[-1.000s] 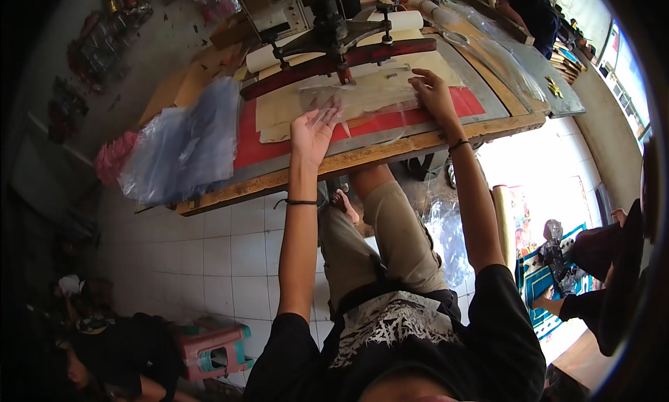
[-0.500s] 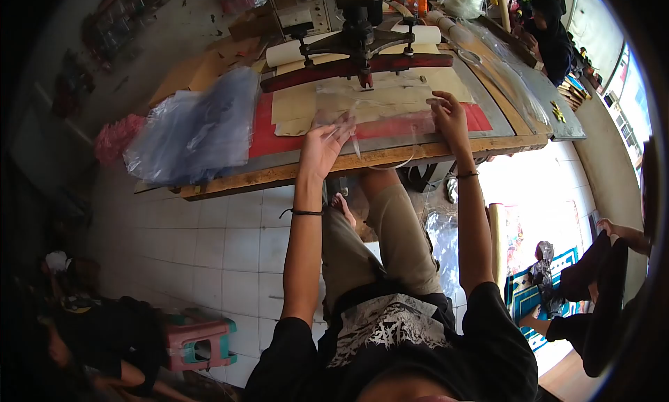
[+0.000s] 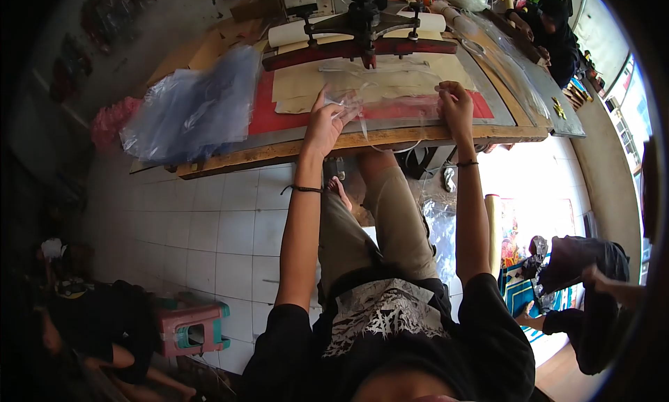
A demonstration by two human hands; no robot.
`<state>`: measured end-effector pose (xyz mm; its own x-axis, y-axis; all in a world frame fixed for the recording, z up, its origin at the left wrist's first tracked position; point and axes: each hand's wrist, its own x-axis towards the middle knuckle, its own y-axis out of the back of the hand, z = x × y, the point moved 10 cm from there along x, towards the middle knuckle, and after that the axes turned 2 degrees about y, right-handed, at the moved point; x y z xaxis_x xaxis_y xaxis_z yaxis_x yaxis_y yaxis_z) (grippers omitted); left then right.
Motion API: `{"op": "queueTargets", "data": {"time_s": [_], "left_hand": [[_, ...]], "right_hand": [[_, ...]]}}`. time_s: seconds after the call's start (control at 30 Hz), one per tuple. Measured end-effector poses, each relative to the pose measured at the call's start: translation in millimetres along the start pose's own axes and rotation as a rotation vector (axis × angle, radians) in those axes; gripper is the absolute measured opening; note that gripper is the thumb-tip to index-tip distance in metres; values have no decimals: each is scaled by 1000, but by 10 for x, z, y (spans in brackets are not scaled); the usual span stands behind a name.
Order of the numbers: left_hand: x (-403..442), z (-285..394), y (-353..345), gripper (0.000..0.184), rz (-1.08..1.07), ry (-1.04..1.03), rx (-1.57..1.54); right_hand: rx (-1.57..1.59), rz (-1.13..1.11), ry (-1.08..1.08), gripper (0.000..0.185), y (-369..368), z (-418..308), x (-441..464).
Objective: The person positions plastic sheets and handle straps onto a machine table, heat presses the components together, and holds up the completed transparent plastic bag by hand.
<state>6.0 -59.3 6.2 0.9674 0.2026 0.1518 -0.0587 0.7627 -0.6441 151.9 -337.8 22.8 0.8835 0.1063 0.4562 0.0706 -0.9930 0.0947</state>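
A clear plastic sheet (image 3: 401, 104) stretches between my hands, low over the front of the pressing machine's bed. My left hand (image 3: 330, 122) has its fingers round the sheet's left side. At the right corner, the fingertips of my right hand (image 3: 456, 108) are pinched on the plastic. A narrow clear strip (image 3: 365, 127) dangles from the sheet and loops below the table edge. Behind the sheet lies a tan backing sheet (image 3: 293, 95) on a red mat (image 3: 263, 116). The machine's dark red curved press bar (image 3: 306, 59) is above the bed, apart from my hands.
A pile of clear bluish plastic sheets (image 3: 198, 113) covers the table's left end, beside a pink bundle (image 3: 115, 121). Plastic lengths (image 3: 505, 74) lie at the right. One person (image 3: 554, 36) works at the far right; others sit at lower left (image 3: 104, 325) and lower right (image 3: 585, 276).
My hands stay on the plastic sheet, which shifts slightly, and its strip hangs differently. The view has tilted a little. The far-right person's arm now reaches forward, and the lower-right person has moved.
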Motion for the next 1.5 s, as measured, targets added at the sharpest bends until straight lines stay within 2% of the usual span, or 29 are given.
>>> {"op": "queueTargets", "data": {"time_s": [0.17,0.27,0.4,0.6,0.9,1.0,1.13,1.37,1.5], "left_hand": [[-279,37,-122,62,-36,8,-46],[-431,-6,-76,60,-54,-3,-103],[-592,-13,-68,65,22,-22,-97],[-668,-44,-24,72,3,-26,-115],[-518,75,-123,83,-25,-33,-98],[-561,34,-188,84,-9,-36,-87],[-657,-177,-207,85,64,-10,-81],[-661,-279,-223,86,56,-10,-133],[-600,-129,-187,74,-3,20,-43]], "right_hand": [[75,37,76,13,73,-37,-124],[150,-20,-75,12,43,-48,-371],[196,-40,-48,13,74,-160,-560],[180,-77,14,15,86,-68,-766],[178,-148,-122,14,25,-82,-742],[280,-43,-64,14,118,-110,-699],[217,22,-127,13,196,-88,-650],[151,79,-127,17,249,-75,-627],[119,83,-126,18,251,-90,-613]]}}
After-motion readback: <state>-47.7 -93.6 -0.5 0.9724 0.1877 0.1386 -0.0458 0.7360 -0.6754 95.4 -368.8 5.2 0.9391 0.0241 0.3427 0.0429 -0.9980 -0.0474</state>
